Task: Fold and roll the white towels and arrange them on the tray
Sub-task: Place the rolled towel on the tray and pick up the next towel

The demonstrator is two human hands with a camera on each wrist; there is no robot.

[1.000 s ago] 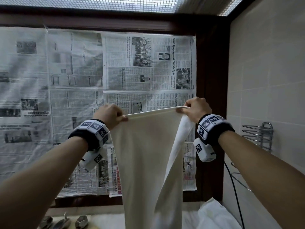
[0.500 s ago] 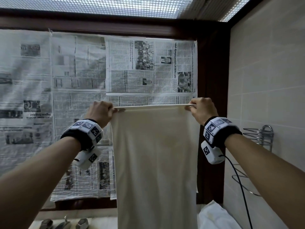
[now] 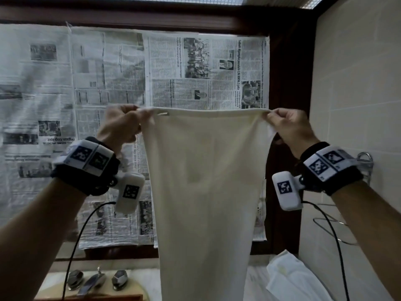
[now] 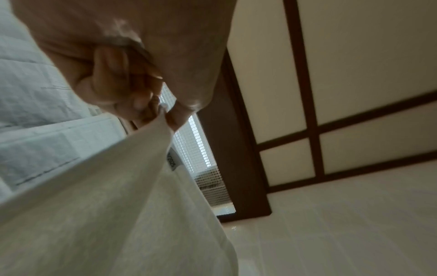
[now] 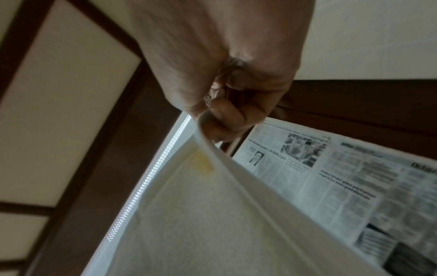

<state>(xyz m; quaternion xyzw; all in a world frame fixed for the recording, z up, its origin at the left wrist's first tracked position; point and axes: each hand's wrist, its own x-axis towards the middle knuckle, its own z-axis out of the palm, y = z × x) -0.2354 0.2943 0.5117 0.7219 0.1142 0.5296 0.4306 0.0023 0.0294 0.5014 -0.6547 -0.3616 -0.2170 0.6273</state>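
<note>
The towel (image 3: 204, 181) now hangs flat and wide in the air; 1 second ago its right side drooped in a fold. The left hand (image 3: 121, 124) and right hand (image 3: 288, 127) each pinch 1 top corner. It looks ready to fold.

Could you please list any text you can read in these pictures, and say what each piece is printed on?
"Sabah dijangka peroleh CIN RM96.5 juta": headline running sideways on the newspaper taped over the window.
Other newspaper print: too small or blurred to read.
Tag on the towel: dark characters, blurred, unreadable.
Wristband markers: patterns, no words.
</note>
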